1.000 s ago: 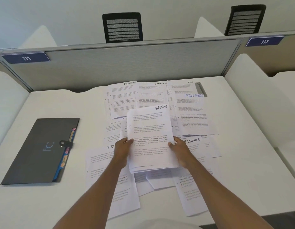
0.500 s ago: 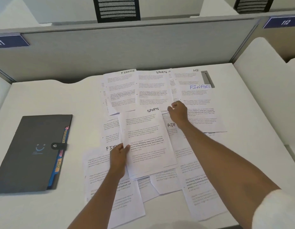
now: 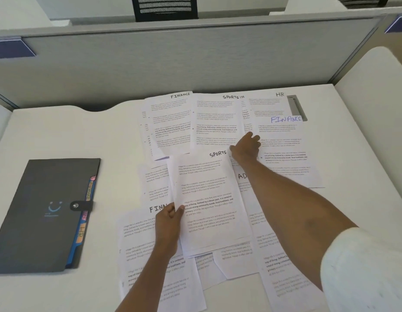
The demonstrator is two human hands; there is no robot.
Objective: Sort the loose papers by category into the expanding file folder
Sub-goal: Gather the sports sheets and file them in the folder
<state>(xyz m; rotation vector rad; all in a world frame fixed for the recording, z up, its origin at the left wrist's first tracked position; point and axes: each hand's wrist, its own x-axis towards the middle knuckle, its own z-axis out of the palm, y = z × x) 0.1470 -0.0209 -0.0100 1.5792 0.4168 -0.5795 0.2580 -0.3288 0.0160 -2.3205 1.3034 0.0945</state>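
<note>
The likeliest slip is a mixed pile. The far sports sheet (image 3: 215,122), which lies well to the right of the folder (image 3: 44,212) and farther from the person than it, overlaps a finance sheet (image 3: 170,122) on the side nearer the folder and tucks against the blue finance sheet (image 3: 285,140) on the side away from it. If the right hand (image 3: 246,146) drags or lifts at that crowded corner, a neighbouring page could come along and end up filed under the wrong heading. A second risk sits with the sports stack (image 3: 206,199): it is held at one edge only, so the loose pages could fan out or slide off onto the papers beneath. The folder itself lies flat on the desk (image 3: 60,131) with its strap (image 3: 80,206) snapped over the cover, so nothing can go in until it is opened, and both hands are busy.

The left hand (image 3: 169,221) pinches the sports stack at the edge facing the folder, thumb on top and fingers curled below, a narrow, firm hold. The right hand reaches out past the stack, on its side away from the folder, with its fingers bent down onto the near corner of the far sports sheet. Whether they have caught the page or only press on it I cannot tell.
</note>
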